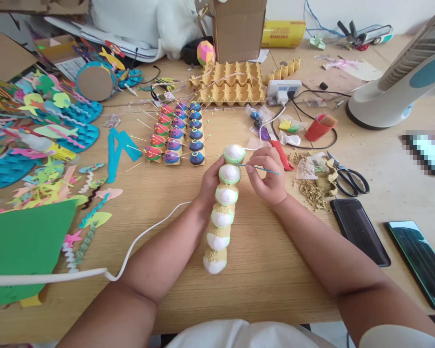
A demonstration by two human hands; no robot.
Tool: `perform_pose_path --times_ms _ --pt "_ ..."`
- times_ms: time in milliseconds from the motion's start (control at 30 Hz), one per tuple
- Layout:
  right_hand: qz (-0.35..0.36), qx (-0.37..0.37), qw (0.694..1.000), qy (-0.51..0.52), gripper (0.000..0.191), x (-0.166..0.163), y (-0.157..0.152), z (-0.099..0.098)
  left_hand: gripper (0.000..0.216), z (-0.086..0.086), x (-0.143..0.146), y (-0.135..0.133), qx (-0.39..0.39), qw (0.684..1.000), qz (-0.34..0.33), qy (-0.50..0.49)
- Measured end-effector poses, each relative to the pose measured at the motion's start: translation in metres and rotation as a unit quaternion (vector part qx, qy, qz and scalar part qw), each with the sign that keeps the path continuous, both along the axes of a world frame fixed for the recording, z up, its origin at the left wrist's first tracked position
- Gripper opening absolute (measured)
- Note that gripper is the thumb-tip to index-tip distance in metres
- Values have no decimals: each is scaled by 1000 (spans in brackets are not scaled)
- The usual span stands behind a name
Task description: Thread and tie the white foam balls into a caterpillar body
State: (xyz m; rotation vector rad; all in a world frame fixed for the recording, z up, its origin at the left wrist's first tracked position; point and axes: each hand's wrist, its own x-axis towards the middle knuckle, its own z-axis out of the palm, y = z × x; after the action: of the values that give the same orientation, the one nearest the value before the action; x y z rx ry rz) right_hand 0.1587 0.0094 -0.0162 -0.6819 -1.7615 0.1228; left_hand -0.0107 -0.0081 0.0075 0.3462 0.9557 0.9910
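Observation:
A long strip cut from an egg carton hangs in front of me, its several cups capped in white and edged with light green. My left hand is closed round the strip's far end from the left side. Pinched in my right hand is a thin blue stick, whose tip touches or nearly touches the strip near its second cup. Beyond the strip stand rows of painted egg-carton cups in red, purple and dark blue, with pins sticking out of them.
Scissors, two phones and plant-like shavings lie to the right, near a white fan. Paper crafts and green card cover the left. A white cable crosses by my left forearm. Egg trays lie at the back.

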Motion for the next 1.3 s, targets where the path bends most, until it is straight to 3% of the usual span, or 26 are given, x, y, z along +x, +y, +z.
perform_pose_path --times_ms 200,400,567,867,1067,1300 --pt "-1 20 1000 5 6 -1 3 -2 55 0 3 -1 15 1000 20 -3" --pt "7 -16 1000 -1 6 1 2 -2 41 3 4 -1 29 998 48 14" --pt "-21 20 999 -17 6 0 2 -1 29 -1 5 0 54 996 66 4" --pt "-4 37 999 23 8 -2 -2 3 31 -10 2 2 62 996 66 -8" --pt "5 16 1000 -8 5 0 0 0 18 -13 3 -1 121 990 72 -26" --pt "-20 67 997 -16 10 -2 3 0 17 -18 4 0 140 987 81 -15"
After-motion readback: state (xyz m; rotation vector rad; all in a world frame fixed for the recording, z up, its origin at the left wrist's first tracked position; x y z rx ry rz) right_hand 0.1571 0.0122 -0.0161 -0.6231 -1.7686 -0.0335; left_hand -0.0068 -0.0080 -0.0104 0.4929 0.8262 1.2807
